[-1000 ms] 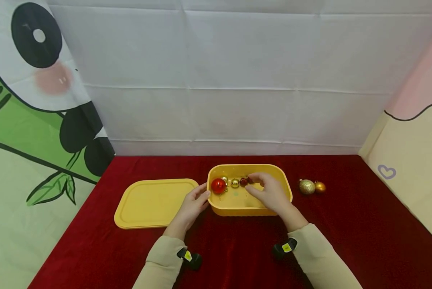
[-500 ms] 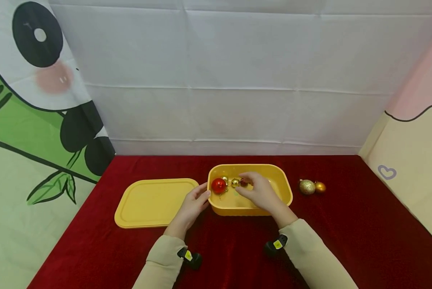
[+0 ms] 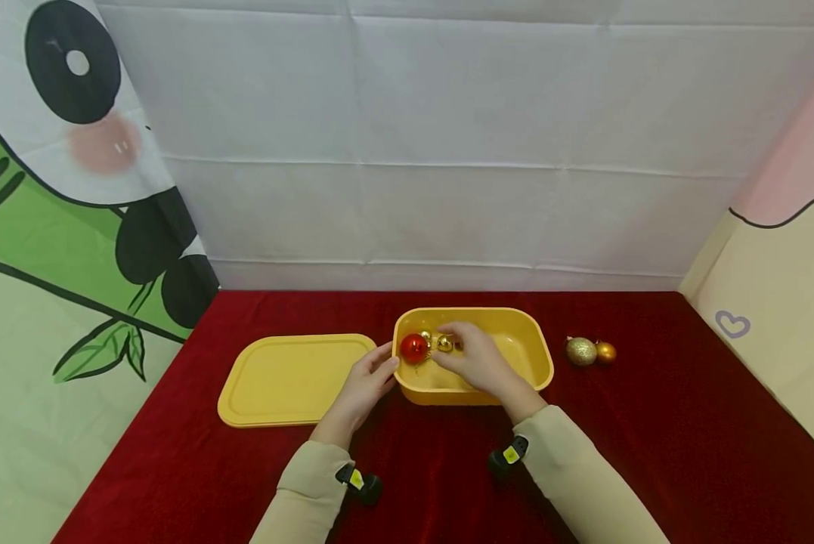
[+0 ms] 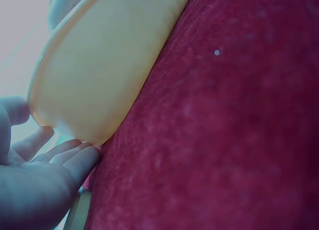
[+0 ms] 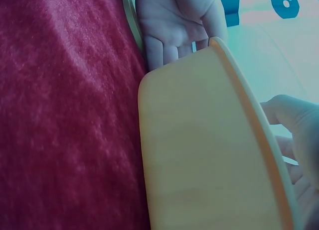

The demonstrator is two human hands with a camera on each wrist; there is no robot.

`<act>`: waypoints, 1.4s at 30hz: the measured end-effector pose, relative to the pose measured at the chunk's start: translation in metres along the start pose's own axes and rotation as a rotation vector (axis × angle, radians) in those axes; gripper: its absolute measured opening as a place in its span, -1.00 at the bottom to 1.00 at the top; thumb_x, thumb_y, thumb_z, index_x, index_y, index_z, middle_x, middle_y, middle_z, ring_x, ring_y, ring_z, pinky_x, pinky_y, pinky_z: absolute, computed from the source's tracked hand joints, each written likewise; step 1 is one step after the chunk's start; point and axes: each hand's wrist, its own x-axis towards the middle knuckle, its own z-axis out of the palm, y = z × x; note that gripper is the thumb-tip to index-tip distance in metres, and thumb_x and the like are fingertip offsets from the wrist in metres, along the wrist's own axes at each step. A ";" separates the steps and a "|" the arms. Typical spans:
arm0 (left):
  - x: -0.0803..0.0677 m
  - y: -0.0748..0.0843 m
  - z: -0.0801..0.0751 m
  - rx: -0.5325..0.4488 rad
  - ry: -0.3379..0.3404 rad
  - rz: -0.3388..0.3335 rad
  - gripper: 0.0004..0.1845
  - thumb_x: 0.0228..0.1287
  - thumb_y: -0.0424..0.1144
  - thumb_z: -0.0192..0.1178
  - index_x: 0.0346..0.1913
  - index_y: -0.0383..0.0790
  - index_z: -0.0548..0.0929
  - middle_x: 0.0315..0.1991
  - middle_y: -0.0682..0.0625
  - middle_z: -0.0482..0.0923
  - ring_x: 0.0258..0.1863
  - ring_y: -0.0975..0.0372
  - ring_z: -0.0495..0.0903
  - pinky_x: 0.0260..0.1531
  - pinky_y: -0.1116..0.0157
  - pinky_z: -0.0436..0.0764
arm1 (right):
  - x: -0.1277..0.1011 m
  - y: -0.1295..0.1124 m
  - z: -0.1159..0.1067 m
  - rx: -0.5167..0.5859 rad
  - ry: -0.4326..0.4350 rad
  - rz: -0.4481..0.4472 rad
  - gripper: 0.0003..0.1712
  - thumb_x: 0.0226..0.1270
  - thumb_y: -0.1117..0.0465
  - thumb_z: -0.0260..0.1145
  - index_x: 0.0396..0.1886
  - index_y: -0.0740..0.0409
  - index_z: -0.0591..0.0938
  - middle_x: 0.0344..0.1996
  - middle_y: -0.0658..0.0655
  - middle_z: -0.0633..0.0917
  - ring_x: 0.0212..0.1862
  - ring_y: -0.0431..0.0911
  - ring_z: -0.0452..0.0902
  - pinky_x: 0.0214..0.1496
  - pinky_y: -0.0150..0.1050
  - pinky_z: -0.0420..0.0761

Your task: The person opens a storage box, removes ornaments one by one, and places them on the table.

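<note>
In the head view a yellow box [image 3: 441, 397] without its lid stands mid-table. At its left end rests my left hand [image 3: 366, 381]; the left wrist view shows its nearly straight fingers [image 4: 82, 163] against the end wall and the thumb near the rim. Inside the box lie a shiny red bauble [image 3: 414, 348], small gold baubles [image 3: 444, 343] and a dark red one [image 3: 458, 345]. My right hand [image 3: 478, 361] reaches in over the front wall, thumb and fingers spread apart around the small gold and dark red baubles. Its palm side hides part of the box floor.
A flat yellow lid [image 3: 294, 381] lies left of the box on the red cloth [image 3: 243, 483]. To the right sit a glittery gold bauble [image 3: 580, 351] and a smooth gold bauble [image 3: 605, 352]. White fabric [image 3: 447, 151] hangs behind the table.
My right hand has moved left inside the box, from the dark red baubles to around the small gold one. My left hand has stayed at the box's left end.
</note>
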 end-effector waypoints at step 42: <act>0.001 0.000 -0.001 0.003 -0.008 -0.009 -0.49 0.47 -0.20 -0.05 0.42 -0.18 0.23 0.39 -0.21 0.23 0.35 -0.02 0.28 0.30 -0.02 0.33 | 0.032 -0.005 0.035 -0.119 -0.110 0.091 -0.34 0.14 0.10 0.43 0.22 0.21 0.46 0.16 0.22 0.53 0.17 0.07 0.46 0.23 -0.01 0.48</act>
